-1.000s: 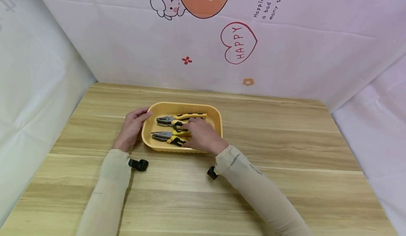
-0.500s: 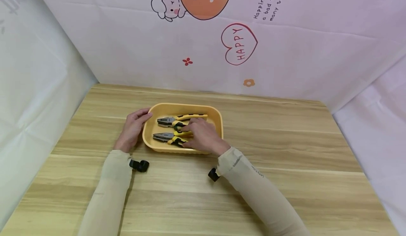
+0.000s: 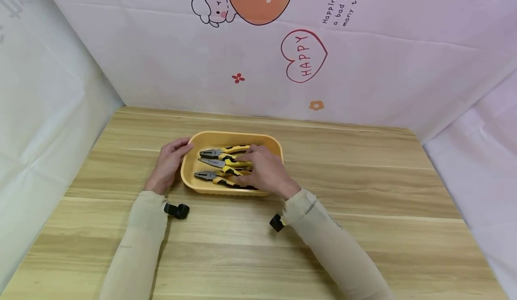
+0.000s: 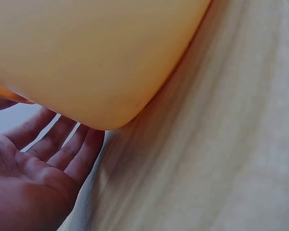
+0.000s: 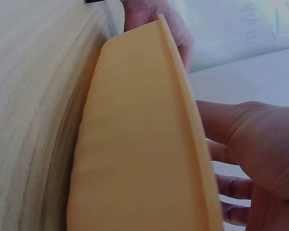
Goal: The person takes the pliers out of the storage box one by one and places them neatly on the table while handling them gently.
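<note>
A yellow plastic tray (image 3: 232, 192) sits on the wooden table, holding several pliers with yellow and black handles. My left hand (image 3: 167, 163) holds its left end, thumb at the rim and fingers along the outer wall; those fingers show fairly straight in the left wrist view. Inside the tray, my right hand (image 3: 266, 170) grips the handles of the middle pliers, long-nose pliers (image 3: 212, 162), between thumb and fingers. Combination pliers (image 3: 210, 153) lie on the far side and another pair of pliers (image 3: 206, 175) on the near side. The right hand covers the handle ends.
The wooden table (image 3: 363, 192) extends around the tray. A printed white cloth (image 3: 363, 76) rises behind its far edge, with more white cloth at both sides. Black wrist cameras (image 3: 177, 210) hang by the sleeves.
The long-nose pliers have shifted toward the far pliers, uncovering more of the near pair. My right hand has moved slightly right. The left hand and tray stay in place.
</note>
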A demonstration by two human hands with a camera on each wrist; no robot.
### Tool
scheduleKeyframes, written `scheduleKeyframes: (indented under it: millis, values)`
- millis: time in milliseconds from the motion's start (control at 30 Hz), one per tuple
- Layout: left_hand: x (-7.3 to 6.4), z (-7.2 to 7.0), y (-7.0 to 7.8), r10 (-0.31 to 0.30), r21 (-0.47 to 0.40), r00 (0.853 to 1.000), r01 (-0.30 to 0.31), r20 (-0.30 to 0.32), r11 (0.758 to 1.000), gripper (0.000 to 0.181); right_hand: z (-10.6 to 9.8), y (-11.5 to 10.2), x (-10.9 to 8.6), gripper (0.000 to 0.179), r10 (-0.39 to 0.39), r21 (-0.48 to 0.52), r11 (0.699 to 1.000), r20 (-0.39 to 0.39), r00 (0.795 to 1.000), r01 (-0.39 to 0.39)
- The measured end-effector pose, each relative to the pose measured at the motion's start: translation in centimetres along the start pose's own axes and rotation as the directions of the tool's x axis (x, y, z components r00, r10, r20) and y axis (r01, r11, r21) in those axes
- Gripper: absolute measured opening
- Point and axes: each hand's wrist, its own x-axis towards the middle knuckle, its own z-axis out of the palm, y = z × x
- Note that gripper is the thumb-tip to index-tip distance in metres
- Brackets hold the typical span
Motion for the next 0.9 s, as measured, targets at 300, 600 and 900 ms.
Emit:
scheduleKeyframes:
  millis: [300, 600, 900]
  values:
    - [-0.1, 0.0, 0.1, 0.002, 0.012, 1.0, -0.002, 0.009, 1.0, 0.048, -1.0, 0.0, -1.0, 0.052, 0.012, 0.002, 1.0, -0.099, 0.995, -0.012]
    - [-0.1, -0.1, 0.1, -0.007, 0.016, 1.0, 0.007, 0.009, 1.0, 0.048, -1.9, 0.3, -2.0, 0.053, 0.035, 0.026, 0.999, -0.158, 0.987, -0.031]
    - [0.0, -0.1, 0.0, -0.005, 0.015, 1.0, 0.005, 0.004, 1.0, 0.048, -3.0, 1.2, -3.1, 0.054, 0.088, 0.059, 0.995, -0.192, 0.977, -0.078]
